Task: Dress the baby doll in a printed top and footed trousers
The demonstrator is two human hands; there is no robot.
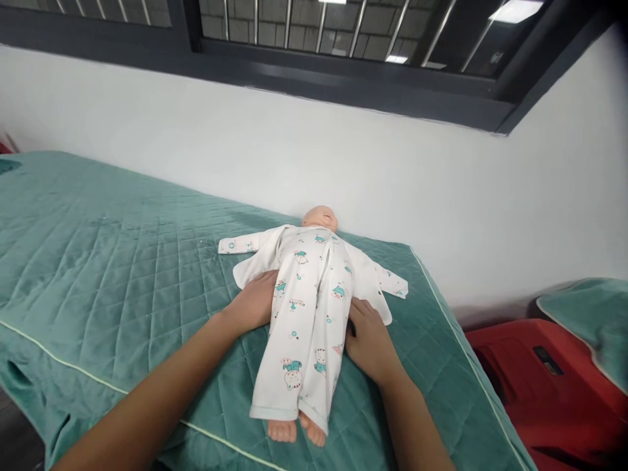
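Note:
A baby doll (320, 216) lies on its back on a green quilted cover (161, 275), head toward the wall and bare feet toward me. It wears an open white printed jacket (366, 268), sleeves spread wide, and white printed trousers (299, 327) that reach high up its chest. My left hand (255, 301) is at the left side of the trousers, its fingertips hidden behind the cloth. On the opposite side my right hand (370, 337) has its fingers bent in against the trouser edge, thumb below; the cloth appears to be between them.
A white wall (245, 144) with a dark-framed barred window (343, 72) rises behind the doll. Red plastic chairs (544, 386) stand to the right, one with a green cloth (589, 314) over it. The covered surface ends at a piped edge on the right.

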